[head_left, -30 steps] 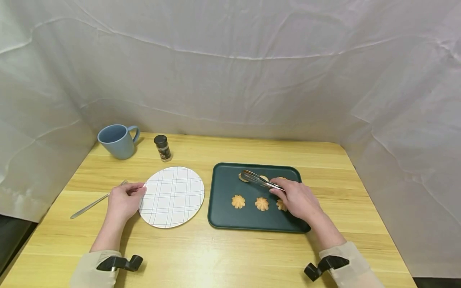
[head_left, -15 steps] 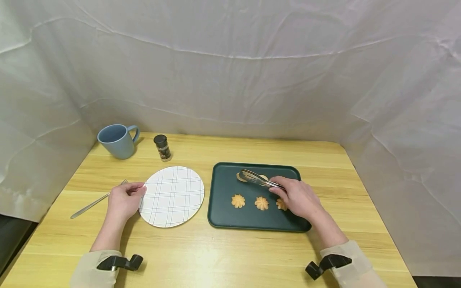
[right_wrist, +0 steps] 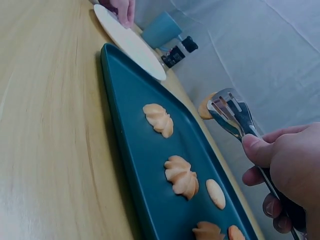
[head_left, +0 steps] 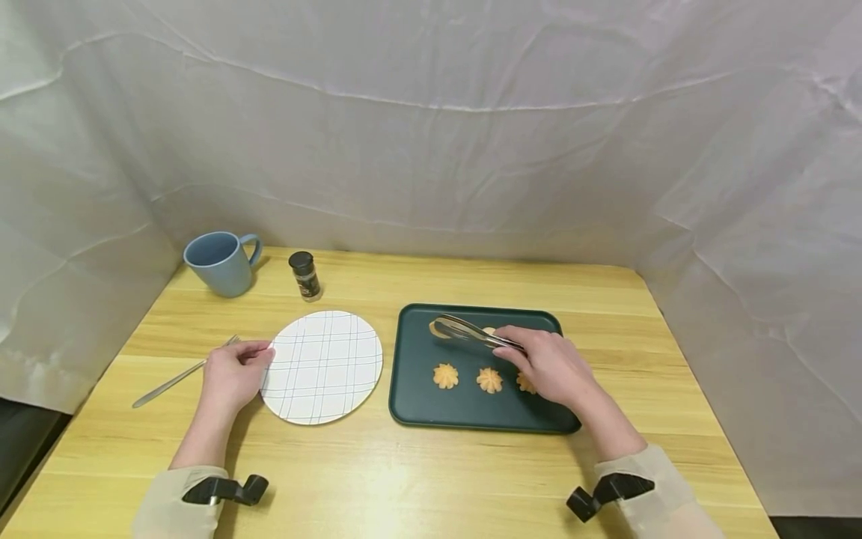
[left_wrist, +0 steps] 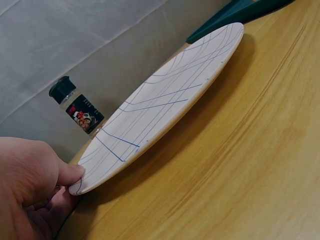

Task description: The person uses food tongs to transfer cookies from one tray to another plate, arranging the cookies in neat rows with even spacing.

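My left hand (head_left: 230, 374) pinches the left rim of a round white plate (head_left: 323, 367) with blue lines. In the left wrist view its thumb (left_wrist: 70, 174) lies on top of the rim. My right hand (head_left: 548, 367) grips metal tongs (head_left: 473, 332) over a dark green tray (head_left: 417, 410). Between the tong tips is a thin cookie (right_wrist: 204, 108), raised off the tray. Flower-shaped cookies (head_left: 489, 380) lie in the tray's front row, one partly covered by the right hand. Behind them, a smooth oval cookie (right_wrist: 215, 194) shows in the right wrist view.
A blue mug (head_left: 222, 266) stands at the back left, beside a small black-capped spice jar (head_left: 306, 278). A fork (head_left: 171, 384) lies left of the plate, partly behind the left hand. Pale fabric (head_left: 431, 165) hangs around the wooden table (head_left: 377, 479).
The tongs and the cookie in them have moved left and slightly up over the tray, with my right hand following. My left hand and the plate have stayed put.
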A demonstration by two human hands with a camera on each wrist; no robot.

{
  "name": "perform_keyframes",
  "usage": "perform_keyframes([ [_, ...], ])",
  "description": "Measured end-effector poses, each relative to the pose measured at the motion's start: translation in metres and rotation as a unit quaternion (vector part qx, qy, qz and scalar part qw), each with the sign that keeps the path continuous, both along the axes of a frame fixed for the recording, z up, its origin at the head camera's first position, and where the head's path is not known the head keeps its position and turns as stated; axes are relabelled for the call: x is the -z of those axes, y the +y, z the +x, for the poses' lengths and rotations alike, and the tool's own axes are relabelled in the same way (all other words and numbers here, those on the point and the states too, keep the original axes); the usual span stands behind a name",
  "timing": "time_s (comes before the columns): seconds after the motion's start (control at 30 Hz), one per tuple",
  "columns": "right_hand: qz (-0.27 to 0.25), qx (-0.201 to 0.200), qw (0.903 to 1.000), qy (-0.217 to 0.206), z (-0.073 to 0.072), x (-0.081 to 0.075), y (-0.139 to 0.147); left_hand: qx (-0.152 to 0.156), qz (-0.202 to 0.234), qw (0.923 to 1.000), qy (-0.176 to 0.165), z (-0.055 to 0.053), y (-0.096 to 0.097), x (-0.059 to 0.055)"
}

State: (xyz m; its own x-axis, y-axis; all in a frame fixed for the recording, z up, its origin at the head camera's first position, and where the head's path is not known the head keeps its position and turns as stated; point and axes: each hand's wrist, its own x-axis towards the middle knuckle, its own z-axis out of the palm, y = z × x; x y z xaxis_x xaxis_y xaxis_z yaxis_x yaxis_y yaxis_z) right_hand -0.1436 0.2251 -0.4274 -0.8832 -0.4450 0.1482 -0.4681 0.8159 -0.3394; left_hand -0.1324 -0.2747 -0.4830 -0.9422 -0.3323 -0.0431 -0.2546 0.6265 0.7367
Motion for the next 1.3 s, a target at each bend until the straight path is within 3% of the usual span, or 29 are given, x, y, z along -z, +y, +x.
perform_keyframes([
  [0.3, -0.005, -0.014, 0.9999, -0.003, -0.001, -0.008, -0.015, 0.001, 0.006, 1.0000, -0.002, 0.001, 0.000, -0.001],
  [1.0, -0.011, -0.054, 0.9984, -0.011, -0.014, 0.000, -0.067, -0.004, 0.011, 0.9999, -0.007, 0.001, 0.002, -0.002],
  [1.3, 0.011, -0.048, 0.9982, -0.033, -0.013, 0.004, -0.064, -0.005, 0.012, 0.9999, -0.009, -0.001, 0.001, -0.001],
])
